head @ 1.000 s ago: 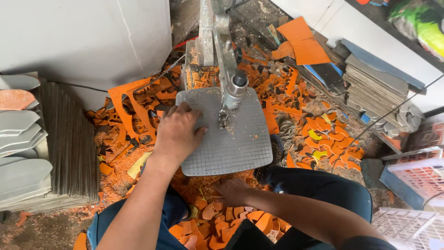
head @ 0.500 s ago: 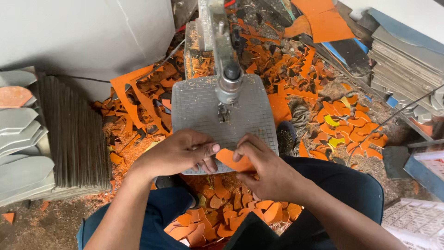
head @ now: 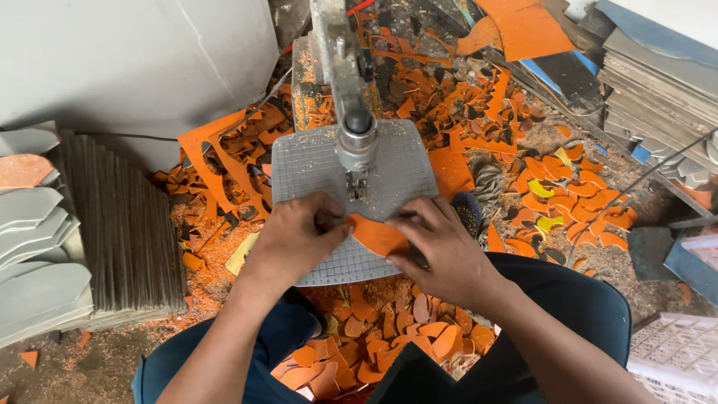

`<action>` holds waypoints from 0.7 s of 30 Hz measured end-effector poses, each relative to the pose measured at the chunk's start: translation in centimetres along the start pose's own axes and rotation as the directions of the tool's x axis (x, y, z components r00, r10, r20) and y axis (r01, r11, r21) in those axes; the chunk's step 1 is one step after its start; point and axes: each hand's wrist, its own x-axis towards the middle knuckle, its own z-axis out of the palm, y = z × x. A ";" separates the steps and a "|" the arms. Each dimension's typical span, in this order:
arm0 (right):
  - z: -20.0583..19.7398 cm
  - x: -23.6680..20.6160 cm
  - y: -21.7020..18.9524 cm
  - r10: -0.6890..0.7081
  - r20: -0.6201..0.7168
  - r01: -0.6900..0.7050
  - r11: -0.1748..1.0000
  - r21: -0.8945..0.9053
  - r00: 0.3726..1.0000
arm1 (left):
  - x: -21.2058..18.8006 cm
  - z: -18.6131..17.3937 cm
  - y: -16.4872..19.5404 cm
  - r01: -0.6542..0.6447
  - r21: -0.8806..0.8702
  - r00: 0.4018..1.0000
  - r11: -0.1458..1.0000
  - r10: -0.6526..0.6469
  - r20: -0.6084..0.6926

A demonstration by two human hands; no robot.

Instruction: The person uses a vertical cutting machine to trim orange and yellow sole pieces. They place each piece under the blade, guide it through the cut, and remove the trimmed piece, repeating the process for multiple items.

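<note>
I sit at a small saw machine whose grey gridded table (head: 307, 161) lies in front of me, with the metal saw head (head: 357, 138) and its thin blade above the middle. Both my hands hold one curved orange piece (head: 376, 235) flat on the table just in front of the blade. My left hand (head: 295, 239) pinches its left end and my right hand (head: 441, 251) presses its right end.
Cut orange pieces (head: 374, 344) lie heaped between my knees. Orange offcut sheets (head: 217, 153) and scraps litter the floor left and right. Grey stacked sheets (head: 120, 224) and grey sole shapes (head: 30, 224) stand at left, more stacked boards (head: 658, 67) at upper right, a white crate (head: 673, 359) at lower right.
My right hand came up from the heap in my lap with an orange piece. Both hands then took hold of it and moved it forward on the table toward the blade.
</note>
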 end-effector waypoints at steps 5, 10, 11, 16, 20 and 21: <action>0.6 0.3 0.1 -0.047 -0.072 0.044 0.998 -0.038 0.996 | -0.6 0.4 0.4 -0.087 0.077 0.993 0.993 0.093 -0.068; 0.3 0.4 0.4 -0.057 -0.072 0.056 0.998 -0.015 0.996 | -0.6 1.0 0.5 -0.093 0.130 0.986 0.987 0.109 -0.124; 0.2 0.5 0.5 -0.057 -0.069 0.057 0.998 0.002 0.996 | -0.6 1.1 0.4 -0.094 0.125 0.986 0.988 0.110 -0.126; 0.6 1.0 0.6 -0.066 -0.107 0.062 0.997 -0.039 0.992 | -0.3 1.2 0.4 -0.102 0.150 0.984 0.983 0.122 -0.131; 0.8 1.2 0.8 -0.066 -0.122 0.061 0.997 -0.043 0.990 | -0.2 1.2 0.4 -0.121 0.140 0.978 0.983 0.142 -0.151; 0.8 1.2 0.8 -0.054 -0.116 0.050 0.998 -0.037 0.992 | -0.2 1.2 0.4 -0.119 0.139 0.978 0.983 0.140 -0.155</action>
